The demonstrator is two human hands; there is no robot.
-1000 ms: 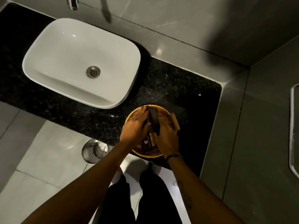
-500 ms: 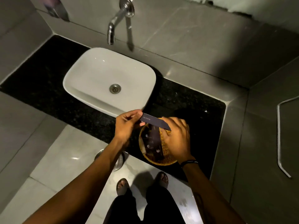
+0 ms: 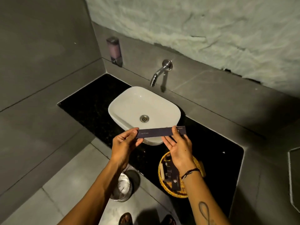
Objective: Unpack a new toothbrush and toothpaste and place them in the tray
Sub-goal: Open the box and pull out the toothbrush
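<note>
A long, flat dark box point(image 3: 159, 132) is held level in front of the sink, above the counter. My left hand point(image 3: 124, 144) pinches its left end between thumb and fingers. My right hand point(image 3: 177, 147) holds its right end, palm turned up with the fingers spread. Below my right wrist the round woven tray point(image 3: 164, 182) sits on the black counter near its front edge. Inside the tray lie several small dark packets point(image 3: 170, 173) and a pale roll at the left rim. What the box contains is hidden.
A white basin point(image 3: 129, 101) stands on the black granite counter point(image 3: 215, 153), under a chrome wall tap point(image 3: 159, 71). A soap dispenser point(image 3: 114, 51) hangs on the wall at the left. A metal bin point(image 3: 124, 187) stands on the tiled floor below the counter edge.
Both hands have lifted the dark box out of the tray and up in front of the basin, turning it level. The camera has tilted up, showing the tap and wall.
</note>
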